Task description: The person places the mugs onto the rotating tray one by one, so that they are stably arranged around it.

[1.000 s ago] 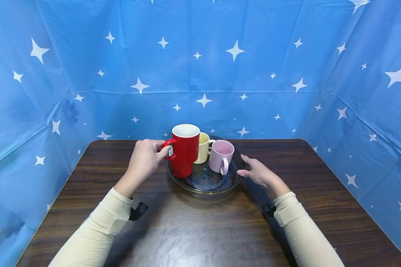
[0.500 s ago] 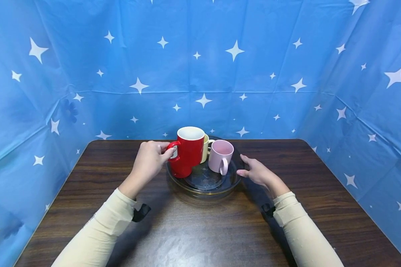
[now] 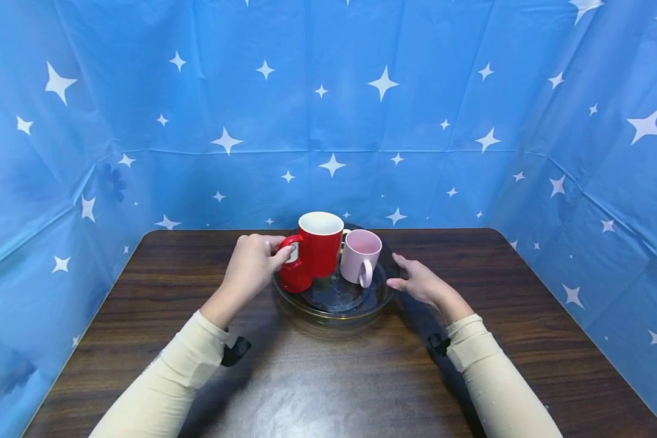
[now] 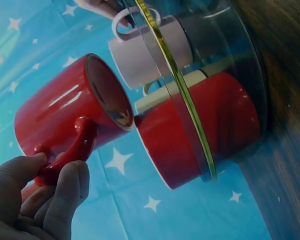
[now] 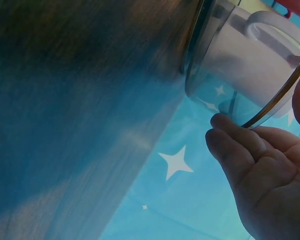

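My left hand (image 3: 252, 261) pinches the handle of a red mug (image 3: 323, 246) with a white inside, held upright above a clear glass bowl (image 3: 339, 314). Below it, a second red mug (image 4: 220, 125) stands in the bowl, mostly covered by the held one in the head view. A pink mug (image 3: 356, 261) stands at the bowl's right, its handle toward me. Behind the held mug is a pale yellow mug (image 4: 165, 92), almost hidden from the head camera. My right hand (image 3: 418, 283) touches the bowl's right side with fingers extended, thumb apart.
A dark wood-grain table (image 3: 328, 377) carries the bowl near its back edge. Blue cloth (image 3: 328, 109) with white stars hangs behind it and along both sides. Black straps circle both wrists.
The left hand has carried the red mug to the right and slightly down, so it now covers the yellow mug. The right hand and bowl have stayed in place.
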A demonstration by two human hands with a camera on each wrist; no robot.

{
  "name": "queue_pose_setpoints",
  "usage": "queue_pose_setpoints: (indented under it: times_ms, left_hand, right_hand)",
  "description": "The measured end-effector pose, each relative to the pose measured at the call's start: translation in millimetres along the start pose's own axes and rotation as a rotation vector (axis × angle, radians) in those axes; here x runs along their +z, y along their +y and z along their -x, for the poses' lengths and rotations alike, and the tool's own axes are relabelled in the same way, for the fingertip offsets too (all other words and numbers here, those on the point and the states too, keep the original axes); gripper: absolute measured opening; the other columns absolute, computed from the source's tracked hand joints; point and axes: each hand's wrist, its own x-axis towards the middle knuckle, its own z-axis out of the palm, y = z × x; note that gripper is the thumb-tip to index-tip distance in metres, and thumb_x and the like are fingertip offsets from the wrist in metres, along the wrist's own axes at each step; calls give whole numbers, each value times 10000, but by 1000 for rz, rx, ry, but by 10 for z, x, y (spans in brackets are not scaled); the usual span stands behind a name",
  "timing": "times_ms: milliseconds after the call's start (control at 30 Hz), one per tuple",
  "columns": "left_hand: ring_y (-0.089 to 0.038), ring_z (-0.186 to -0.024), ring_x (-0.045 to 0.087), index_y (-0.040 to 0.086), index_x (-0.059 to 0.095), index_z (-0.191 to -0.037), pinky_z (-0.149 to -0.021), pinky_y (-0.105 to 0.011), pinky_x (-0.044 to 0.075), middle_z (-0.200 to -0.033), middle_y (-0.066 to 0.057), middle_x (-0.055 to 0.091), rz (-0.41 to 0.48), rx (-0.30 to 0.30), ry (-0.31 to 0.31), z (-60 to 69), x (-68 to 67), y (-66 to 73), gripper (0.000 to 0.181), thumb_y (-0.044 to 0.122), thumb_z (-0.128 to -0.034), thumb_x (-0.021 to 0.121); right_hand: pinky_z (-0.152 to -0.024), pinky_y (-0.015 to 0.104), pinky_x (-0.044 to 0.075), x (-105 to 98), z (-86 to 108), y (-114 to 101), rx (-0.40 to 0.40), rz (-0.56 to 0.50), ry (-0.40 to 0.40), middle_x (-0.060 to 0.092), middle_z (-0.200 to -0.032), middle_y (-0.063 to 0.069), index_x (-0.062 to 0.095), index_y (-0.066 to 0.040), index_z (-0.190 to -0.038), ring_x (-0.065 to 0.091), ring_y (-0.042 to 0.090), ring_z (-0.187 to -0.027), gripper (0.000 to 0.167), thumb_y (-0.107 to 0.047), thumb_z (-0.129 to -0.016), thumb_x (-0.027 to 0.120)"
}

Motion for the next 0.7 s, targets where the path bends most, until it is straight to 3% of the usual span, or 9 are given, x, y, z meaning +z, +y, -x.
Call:
queue_pose_setpoints:
  times_ms: [300, 533, 700]
  left_hand:
    - [-110, -479, 437, 14, 774, -1129, -433, -233, 321, -723, -72, 742, -5, 21, -4, -7, 70, 41, 228, 125, -936, 726]
    - [-103, -460, 437, 17, 790, -1079, -429, -227, 345, -559, -33, 652, -24, 23, -13, 7, 125, 68, 196, 133, -929, 739]
    - [-108, -459, 510, 31, 799, -1060, -455, -217, 443, -574, -26, 672, 15, 9, -33, 24, 170, 60, 185, 157, -935, 745]
  right_hand:
    - [-1176, 553, 266, -1, -10, 12, -5, -2, -2, 231, -1601, 312, 238, 100, -1552, 272, 456, -1469, 722, -148, -1002, 633]
    - [-1173, 546, 277, 0, -1, 4, 2, -11, -2, 225, -1611, 297, 235, 88, -1559, 286, 447, -1467, 725, -143, -1000, 635]
    - [-1175, 547, 272, 2, 4, -8, -1, -7, 1, 234, -1606, 301, 239, 93, -1556, 284, 447, -1468, 729, -160, -997, 633]
